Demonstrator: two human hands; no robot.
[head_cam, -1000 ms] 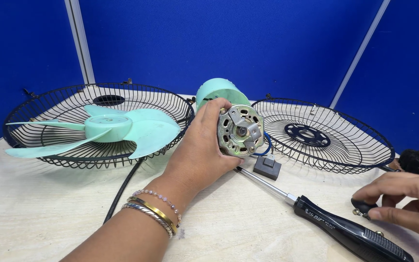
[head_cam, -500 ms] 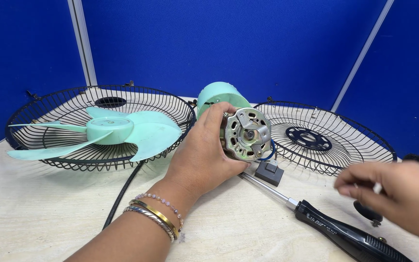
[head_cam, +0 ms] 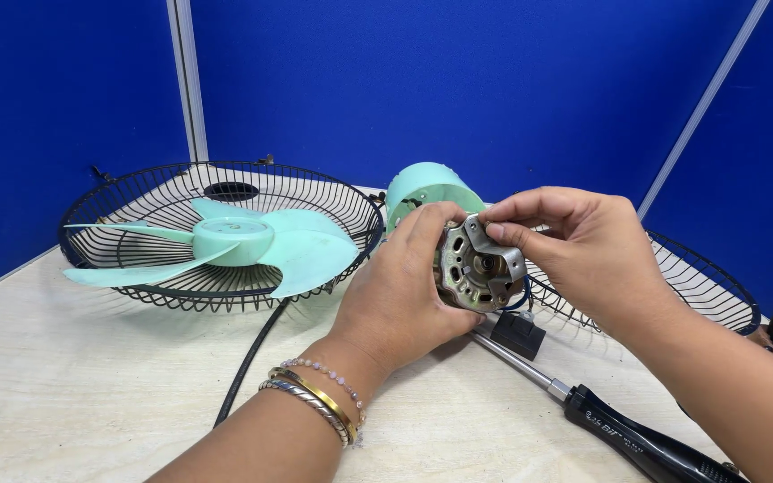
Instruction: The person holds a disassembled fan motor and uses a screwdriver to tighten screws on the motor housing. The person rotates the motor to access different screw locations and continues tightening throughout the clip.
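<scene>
**Two hands on a small fan motor**

The left hand [head_cam: 404, 291] is closed around a round metal fan motor [head_cam: 476, 266] and holds it above the pale table [head_cam: 64, 376], near the centre of the view. The front face of the motor, with its metal bracket, looks toward the camera. The right hand [head_cam: 583, 250] comes from about 4 o'clock, and its fingertips [head_cam: 496, 230] pinch narrowly on the upper edge of the bracket, at about 12 o'clock on the motor.

Directly behind the motor stands a mint-green housing [head_cam: 427, 186]. At 9 o'clock from the motor lies a black wire guard [head_cam: 136, 192] with a mint-green fan blade [head_cam: 234, 241] resting inside it. A second black wire guard [head_cam: 700, 282] lies at 3 o'clock, partly hidden by the right hand. Below the motor a small black box [head_cam: 518, 333] lies on the table, and a screwdriver [head_cam: 601, 420] with a black handle lies toward 5 o'clock. A black cable [head_cam: 248, 362] runs along the table toward 7 o'clock.
</scene>
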